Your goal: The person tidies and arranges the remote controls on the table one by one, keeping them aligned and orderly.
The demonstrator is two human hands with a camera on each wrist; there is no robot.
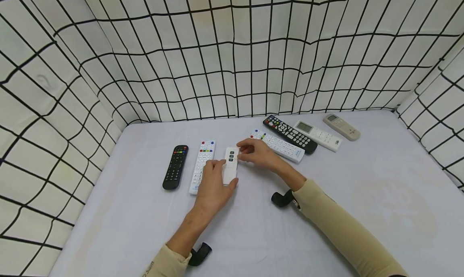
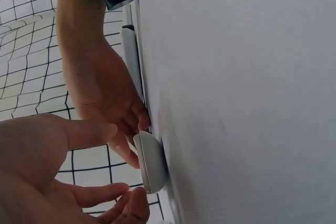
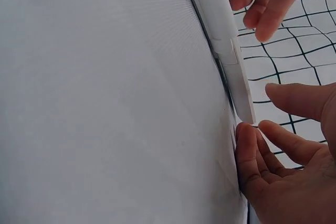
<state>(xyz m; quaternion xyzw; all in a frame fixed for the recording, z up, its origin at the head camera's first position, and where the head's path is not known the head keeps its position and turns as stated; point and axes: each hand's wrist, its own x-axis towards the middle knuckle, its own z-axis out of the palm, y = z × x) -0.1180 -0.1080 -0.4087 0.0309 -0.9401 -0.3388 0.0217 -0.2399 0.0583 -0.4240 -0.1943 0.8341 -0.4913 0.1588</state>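
Note:
A small white remote control [image 1: 230, 164] with a few dark buttons lies on the white-covered table between both hands. My left hand [image 1: 214, 184] spans it from the near left, index finger at its left edge and thumb near its lower right corner. From the left wrist view, that thumb stands off the remote [image 2: 152, 162], while fingertips meet its lower edge. My right hand [image 1: 262, 153] is at the remote's upper right, fingers loosely bent. In the right wrist view, its fingertips reach the end of the remote [image 3: 239, 85], the thumb apart from it.
Left of it lie a longer white remote [image 1: 202, 164] and a black remote [image 1: 175, 167]. Rightward are another white remote [image 1: 282, 146], a black one [image 1: 290, 134], a white remote with a display [image 1: 319, 136] and a beige one [image 1: 341, 126]. Netting [image 1: 250, 43] surrounds the table.

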